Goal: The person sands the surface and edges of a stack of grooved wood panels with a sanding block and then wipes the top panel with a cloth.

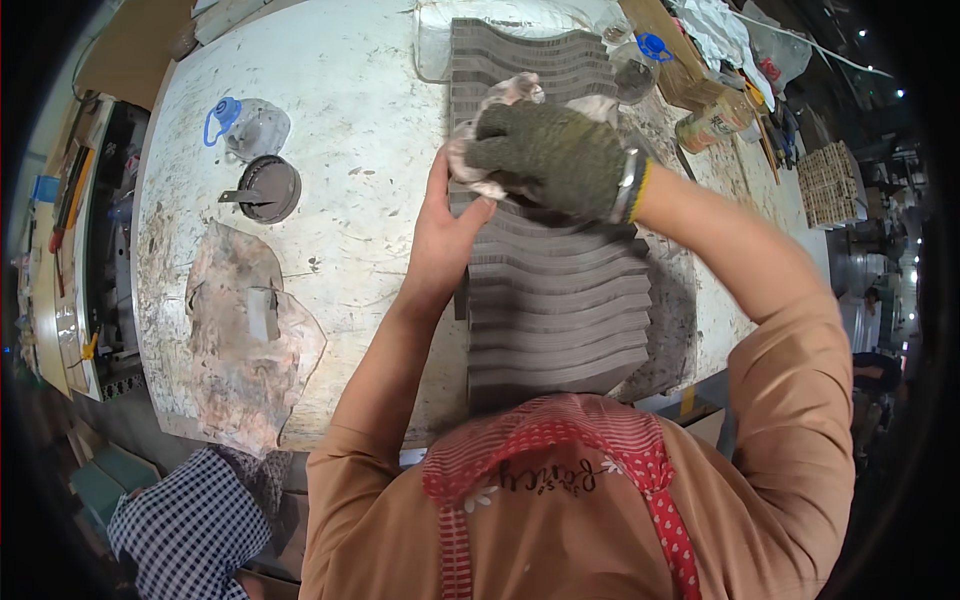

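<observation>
A long grey block with a wavy, ridged top [555, 320] lies on the table in front of me. My right hand [555, 155] wears a dark green knit glove and presses a crumpled, stained pale rag [515, 90] onto the block's upper part. Its fingers are curled over the cloth. My left hand [447, 235] is bare and grips the block's left edge, thumb on top beside the rag. The other left fingers are partly hidden along the side.
The stained white table [350, 130] holds a round dark tin with a flat blade [270, 190], a blue-handled clear container [260, 130], and a dirty cloth [235, 370] bearing a small grey block [263, 315]. A person in a checked garment [190, 520] is at lower left.
</observation>
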`<action>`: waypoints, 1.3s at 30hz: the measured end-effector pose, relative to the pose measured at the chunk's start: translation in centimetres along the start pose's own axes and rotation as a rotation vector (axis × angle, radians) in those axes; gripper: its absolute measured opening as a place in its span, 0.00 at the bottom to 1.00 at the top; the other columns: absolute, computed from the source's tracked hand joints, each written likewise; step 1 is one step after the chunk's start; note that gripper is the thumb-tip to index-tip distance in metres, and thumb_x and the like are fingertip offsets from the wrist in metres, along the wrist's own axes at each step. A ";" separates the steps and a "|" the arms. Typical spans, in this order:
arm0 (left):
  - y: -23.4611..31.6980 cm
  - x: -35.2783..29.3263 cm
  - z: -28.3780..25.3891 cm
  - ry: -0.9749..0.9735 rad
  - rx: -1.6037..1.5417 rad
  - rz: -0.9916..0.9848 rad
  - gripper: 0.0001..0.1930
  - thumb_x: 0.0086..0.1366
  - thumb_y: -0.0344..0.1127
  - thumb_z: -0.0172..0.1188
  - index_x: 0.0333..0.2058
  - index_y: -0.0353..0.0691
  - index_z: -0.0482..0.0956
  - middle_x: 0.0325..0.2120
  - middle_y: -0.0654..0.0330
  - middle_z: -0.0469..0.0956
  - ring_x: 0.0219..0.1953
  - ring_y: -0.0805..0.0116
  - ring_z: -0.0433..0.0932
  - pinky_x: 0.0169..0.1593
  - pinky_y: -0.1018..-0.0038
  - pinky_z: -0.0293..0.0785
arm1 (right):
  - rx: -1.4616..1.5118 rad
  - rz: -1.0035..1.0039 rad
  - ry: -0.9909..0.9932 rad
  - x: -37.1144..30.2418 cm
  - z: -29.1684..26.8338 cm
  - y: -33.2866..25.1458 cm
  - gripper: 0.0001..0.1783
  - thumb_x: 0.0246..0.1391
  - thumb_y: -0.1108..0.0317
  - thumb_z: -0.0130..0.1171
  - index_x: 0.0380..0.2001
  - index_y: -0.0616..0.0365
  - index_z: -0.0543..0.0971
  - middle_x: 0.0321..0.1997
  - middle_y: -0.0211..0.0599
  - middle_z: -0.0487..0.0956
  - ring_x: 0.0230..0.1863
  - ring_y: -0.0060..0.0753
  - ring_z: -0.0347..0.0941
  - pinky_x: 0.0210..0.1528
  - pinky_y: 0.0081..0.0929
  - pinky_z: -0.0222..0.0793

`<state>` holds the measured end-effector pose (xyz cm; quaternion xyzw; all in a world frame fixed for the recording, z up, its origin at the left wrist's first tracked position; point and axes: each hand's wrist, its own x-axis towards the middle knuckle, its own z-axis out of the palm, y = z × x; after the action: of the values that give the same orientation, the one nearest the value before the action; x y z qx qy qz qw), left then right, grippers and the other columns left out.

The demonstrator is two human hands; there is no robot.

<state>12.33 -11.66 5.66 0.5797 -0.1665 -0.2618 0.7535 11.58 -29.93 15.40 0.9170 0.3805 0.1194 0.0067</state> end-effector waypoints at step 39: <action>-1.7 -0.6 -0.8 -0.049 -0.008 0.060 0.48 0.62 0.36 0.57 0.73 0.26 0.39 0.73 0.41 0.48 0.74 0.53 0.51 0.74 0.63 0.46 | -0.411 -0.098 -0.822 -6.3 -0.3 7.0 0.13 0.66 0.60 0.46 0.39 0.56 0.75 0.39 0.41 0.79 0.48 0.39 0.80 0.49 0.37 0.77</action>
<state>11.99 -10.99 3.85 0.5650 -0.2010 -0.2540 0.7589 12.13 -39.35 15.06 0.8487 0.3578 -0.1815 0.3445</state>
